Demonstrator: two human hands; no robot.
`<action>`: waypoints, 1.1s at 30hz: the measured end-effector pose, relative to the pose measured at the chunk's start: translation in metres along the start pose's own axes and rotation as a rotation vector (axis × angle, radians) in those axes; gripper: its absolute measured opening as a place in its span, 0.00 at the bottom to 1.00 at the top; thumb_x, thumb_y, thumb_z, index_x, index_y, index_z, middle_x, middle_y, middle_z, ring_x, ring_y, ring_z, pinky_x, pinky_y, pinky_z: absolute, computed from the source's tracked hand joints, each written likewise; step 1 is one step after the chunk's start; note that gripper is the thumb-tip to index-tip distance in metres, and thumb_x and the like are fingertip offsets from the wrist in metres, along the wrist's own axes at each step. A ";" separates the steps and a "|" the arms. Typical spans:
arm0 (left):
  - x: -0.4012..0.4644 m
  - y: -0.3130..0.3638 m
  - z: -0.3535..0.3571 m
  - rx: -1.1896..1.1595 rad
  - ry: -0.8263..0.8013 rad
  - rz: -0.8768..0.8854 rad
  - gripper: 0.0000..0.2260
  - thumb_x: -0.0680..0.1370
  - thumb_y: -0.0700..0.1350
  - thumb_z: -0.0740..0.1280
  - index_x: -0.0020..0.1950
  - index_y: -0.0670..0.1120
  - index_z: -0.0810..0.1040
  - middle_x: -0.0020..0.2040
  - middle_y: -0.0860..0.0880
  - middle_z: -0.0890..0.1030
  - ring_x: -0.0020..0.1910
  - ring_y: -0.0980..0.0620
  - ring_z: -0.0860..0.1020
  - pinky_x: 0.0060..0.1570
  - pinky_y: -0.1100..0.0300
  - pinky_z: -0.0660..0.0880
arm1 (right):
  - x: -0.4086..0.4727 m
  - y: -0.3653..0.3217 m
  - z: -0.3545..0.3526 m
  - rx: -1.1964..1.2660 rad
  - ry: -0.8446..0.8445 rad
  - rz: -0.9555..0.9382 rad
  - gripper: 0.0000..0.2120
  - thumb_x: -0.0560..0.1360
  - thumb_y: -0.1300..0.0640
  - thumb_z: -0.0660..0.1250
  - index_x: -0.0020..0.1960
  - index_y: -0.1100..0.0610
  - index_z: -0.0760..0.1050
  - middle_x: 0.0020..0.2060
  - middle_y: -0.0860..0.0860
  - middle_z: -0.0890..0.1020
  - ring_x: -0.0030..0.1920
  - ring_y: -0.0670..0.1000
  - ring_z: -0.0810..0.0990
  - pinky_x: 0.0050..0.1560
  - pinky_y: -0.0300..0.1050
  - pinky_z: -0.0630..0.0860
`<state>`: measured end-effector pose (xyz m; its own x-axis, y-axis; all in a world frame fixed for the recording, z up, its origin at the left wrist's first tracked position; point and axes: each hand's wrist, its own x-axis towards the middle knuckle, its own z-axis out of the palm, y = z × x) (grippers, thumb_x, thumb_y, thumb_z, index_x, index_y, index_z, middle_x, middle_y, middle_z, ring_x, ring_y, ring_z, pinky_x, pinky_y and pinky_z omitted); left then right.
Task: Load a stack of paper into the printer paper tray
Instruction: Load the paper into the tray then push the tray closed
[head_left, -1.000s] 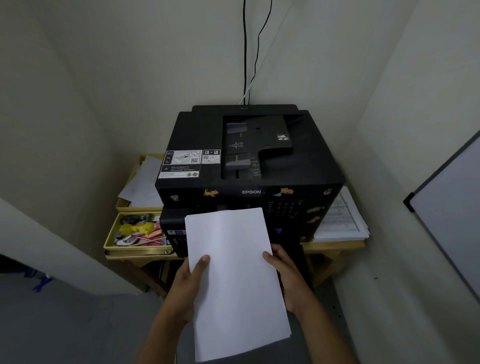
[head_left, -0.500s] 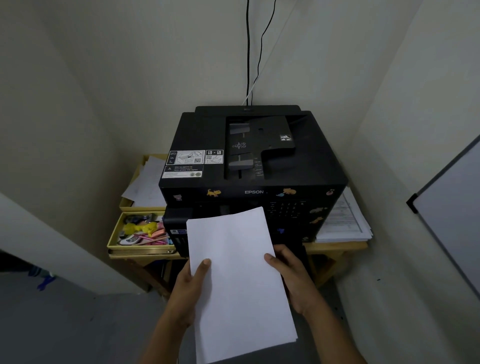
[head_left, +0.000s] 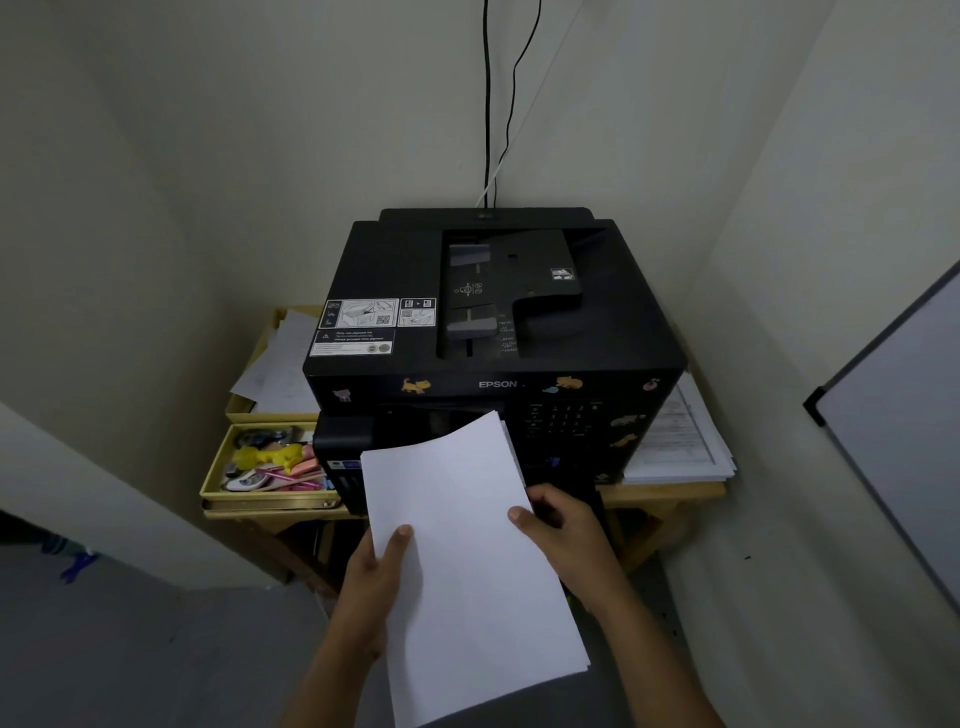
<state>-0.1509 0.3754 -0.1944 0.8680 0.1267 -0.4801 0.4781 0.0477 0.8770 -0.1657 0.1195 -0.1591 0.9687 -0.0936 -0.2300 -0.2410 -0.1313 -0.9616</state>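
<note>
While both hands grip it, paper stack hangs tilted just in front of black printer, far edge over the front panel. Left hand pinches left edge, thumb on top; right hand pinches right edge, fingers hidden beneath. Yellow tray left of printer.

printer front edge: "EPSON" in white | white labels on printer lid: QR codes and diagrams, small print too fine to read | keypad: digits unreadable
</note>
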 end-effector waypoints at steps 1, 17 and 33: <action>0.001 -0.001 0.001 0.009 0.003 0.005 0.20 0.85 0.56 0.69 0.76 0.53 0.75 0.62 0.50 0.84 0.58 0.45 0.82 0.46 0.52 0.80 | 0.000 0.000 0.002 -0.043 0.024 -0.026 0.05 0.83 0.48 0.75 0.58 0.44 0.84 0.56 0.42 0.88 0.57 0.44 0.87 0.58 0.43 0.86; -0.004 -0.008 0.004 -0.217 -0.100 -0.113 0.21 0.79 0.55 0.75 0.71 0.55 0.79 0.63 0.46 0.88 0.58 0.38 0.88 0.53 0.39 0.86 | 0.005 0.004 -0.002 0.069 0.082 0.001 0.06 0.84 0.53 0.74 0.55 0.42 0.86 0.53 0.42 0.90 0.55 0.44 0.89 0.56 0.45 0.86; -0.006 -0.011 -0.009 -0.357 -0.270 -0.224 0.24 0.82 0.62 0.67 0.75 0.51 0.79 0.68 0.40 0.85 0.65 0.34 0.85 0.59 0.35 0.83 | 0.009 0.007 -0.030 0.440 0.003 0.275 0.10 0.84 0.58 0.73 0.62 0.50 0.89 0.61 0.54 0.90 0.61 0.57 0.90 0.58 0.54 0.85</action>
<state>-0.1626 0.3830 -0.2010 0.7756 -0.1845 -0.6037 0.6220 0.3864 0.6810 -0.1601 0.0880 -0.1631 0.8726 -0.0695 -0.4835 -0.4382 0.3261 -0.8377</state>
